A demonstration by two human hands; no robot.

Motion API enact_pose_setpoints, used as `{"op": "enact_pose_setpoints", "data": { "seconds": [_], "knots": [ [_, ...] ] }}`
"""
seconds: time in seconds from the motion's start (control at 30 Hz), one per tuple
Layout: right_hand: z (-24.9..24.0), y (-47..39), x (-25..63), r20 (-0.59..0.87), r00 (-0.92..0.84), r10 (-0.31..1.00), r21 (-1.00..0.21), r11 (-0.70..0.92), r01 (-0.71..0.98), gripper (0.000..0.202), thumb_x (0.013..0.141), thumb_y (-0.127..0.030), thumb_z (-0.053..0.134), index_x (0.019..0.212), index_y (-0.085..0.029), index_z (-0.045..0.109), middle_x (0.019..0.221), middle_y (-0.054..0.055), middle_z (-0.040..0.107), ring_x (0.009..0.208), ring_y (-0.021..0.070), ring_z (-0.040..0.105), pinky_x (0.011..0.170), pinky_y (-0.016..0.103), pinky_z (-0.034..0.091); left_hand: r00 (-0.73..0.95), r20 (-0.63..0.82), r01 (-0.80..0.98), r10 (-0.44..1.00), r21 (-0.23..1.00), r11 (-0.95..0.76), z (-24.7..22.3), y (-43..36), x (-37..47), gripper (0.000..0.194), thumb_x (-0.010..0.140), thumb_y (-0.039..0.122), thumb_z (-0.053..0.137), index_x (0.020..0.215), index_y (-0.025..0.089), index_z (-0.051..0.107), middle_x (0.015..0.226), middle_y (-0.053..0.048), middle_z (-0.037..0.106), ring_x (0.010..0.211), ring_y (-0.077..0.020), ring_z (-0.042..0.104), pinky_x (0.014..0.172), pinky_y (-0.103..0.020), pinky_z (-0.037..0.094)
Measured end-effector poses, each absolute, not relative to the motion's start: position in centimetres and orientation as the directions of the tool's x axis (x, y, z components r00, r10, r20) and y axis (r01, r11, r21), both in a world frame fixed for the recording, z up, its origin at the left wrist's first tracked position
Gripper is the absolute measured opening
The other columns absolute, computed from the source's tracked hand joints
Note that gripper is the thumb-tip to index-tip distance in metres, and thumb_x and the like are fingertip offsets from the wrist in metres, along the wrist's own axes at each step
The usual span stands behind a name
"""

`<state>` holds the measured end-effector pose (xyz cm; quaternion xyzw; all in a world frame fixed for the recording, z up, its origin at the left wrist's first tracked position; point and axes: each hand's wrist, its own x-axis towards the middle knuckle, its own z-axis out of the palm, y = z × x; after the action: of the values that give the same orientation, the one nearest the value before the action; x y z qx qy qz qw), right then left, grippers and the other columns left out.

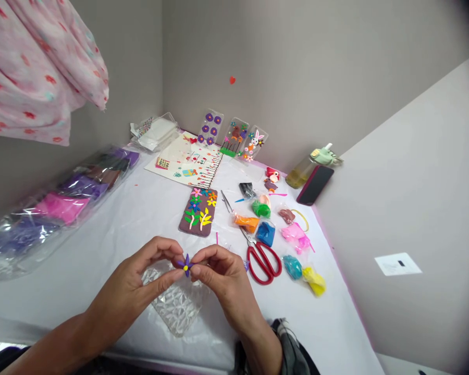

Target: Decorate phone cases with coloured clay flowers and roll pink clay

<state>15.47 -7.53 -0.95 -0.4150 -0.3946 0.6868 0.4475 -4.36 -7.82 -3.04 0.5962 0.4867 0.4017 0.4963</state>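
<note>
Between the fingertips of both hands is a small purple clay flower (pixel 186 266) with a yellow centre. My left hand (pixel 150 271) pinches its left side, and my right hand (pixel 219 271) pinches its right side. Both hands are raised over a clear faceted plastic tray (pixel 175 312) on the table, partly hidden by them. Beyond the hands lies a brown phone case (pixel 185 221) decorated with colourful clay flowers and green leaves. Red-handled scissors (pixel 263 265) rest just right of my right hand.
Bagged clay lumps, among them an orange one (pixel 247 223) and a yellow one (pixel 315 281), are scattered to the right. Tweezers (pixel 226 201) lie behind. A phone (pixel 315 185) leans against a bottle (pixel 299 172). Long clay packets (pixel 62 208) line the left side.
</note>
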Motion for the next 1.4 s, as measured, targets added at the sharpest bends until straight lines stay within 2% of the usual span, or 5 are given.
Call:
{"op": "enact_pose_setpoints", "data": {
  "seconds": [0.33,0.53,0.83,1.07,1.4],
  "knots": [
    [-0.69,-7.59,15.27,-0.194,-0.244,0.950,-0.934,-0.255,-0.249,0.025,0.074,-0.038,0.096,0.080,-0.022,0.079,0.075,-0.003,0.072,0.069,0.0106,0.060,0.071,0.023,0.048,0.231,-0.099,0.017,0.968,0.995,0.098,-3.73,-7.78,-3.97,0.028,0.089,0.050,0.079,0.105,0.030,0.069,0.099,0.001,0.072,0.100,-0.0188,0.070,0.091,-0.024,0.058],
    [-0.60,-7.74,15.47,-0.161,-0.222,0.962,-0.962,-0.203,-0.184,0.020,0.084,-0.041,0.087,0.090,-0.022,0.081,0.073,-0.003,0.068,0.070,0.0117,0.058,0.070,0.024,0.046,0.245,-0.096,-0.027,0.965,0.994,0.106,-3.86,-7.62,-3.97,0.024,0.093,0.048,0.077,0.107,0.030,0.070,0.102,0.000,0.070,0.101,-0.0178,0.070,0.091,-0.023,0.058],
    [-0.65,-7.76,15.22,-0.160,-0.229,0.960,-0.958,-0.207,-0.197,0.024,0.077,-0.039,0.093,0.088,-0.023,0.080,0.080,-0.002,0.074,0.073,0.0141,0.063,0.073,0.027,0.050,0.338,-0.137,-0.064,0.931,0.984,0.168,-3.31,-7.60,-4.25,0.022,0.097,0.046,0.072,0.109,0.028,0.071,0.106,-0.001,0.072,0.106,-0.0207,0.069,0.094,-0.027,0.055],
    [-0.49,-8.16,15.40,-0.084,-0.178,0.980,-0.994,-0.095,-0.051,0.009,0.087,-0.032,0.082,0.090,-0.024,0.082,0.087,0.001,0.076,0.081,0.0179,0.066,0.077,0.030,0.050,0.353,-0.145,-0.043,0.924,0.984,0.171,-3.43,-7.47,-4.25,0.026,0.097,0.051,0.070,0.108,0.027,0.069,0.106,-0.003,0.070,0.107,-0.0231,0.067,0.093,-0.030,0.055],
    [-0.70,-8.21,15.35,0.097,-0.155,0.983,-0.987,0.115,0.110,0.008,0.094,-0.025,0.075,0.092,-0.026,0.083,0.086,0.001,0.077,0.081,0.0171,0.067,0.076,0.028,0.050,0.361,-0.165,-0.090,0.918,0.973,0.211,-3.68,-7.69,-4.06,0.028,0.097,0.052,0.070,0.110,0.027,0.068,0.108,-0.003,0.067,0.110,-0.0227,0.065,0.094,-0.029,0.054]
  ]
}}
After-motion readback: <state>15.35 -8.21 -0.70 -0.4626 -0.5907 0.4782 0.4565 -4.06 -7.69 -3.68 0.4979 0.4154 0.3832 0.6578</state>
